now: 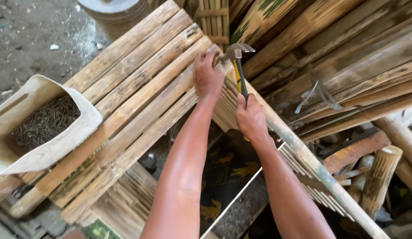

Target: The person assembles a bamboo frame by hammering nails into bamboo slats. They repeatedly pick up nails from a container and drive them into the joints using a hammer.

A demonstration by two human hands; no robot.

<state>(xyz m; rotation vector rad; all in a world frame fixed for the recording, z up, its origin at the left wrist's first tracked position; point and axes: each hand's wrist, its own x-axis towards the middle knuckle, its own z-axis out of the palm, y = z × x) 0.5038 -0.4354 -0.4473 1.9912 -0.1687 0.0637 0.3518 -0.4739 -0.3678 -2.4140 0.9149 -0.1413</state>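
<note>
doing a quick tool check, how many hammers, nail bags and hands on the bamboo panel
hammer: 1, in the right hand
bag of nails: 1
hands: 2, the left hand pressing on the bamboo slat panel
total: 4

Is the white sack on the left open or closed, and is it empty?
Open and not empty. The white sack has its mouth folded back, and a dark heap of small nails shows inside it.
</note>
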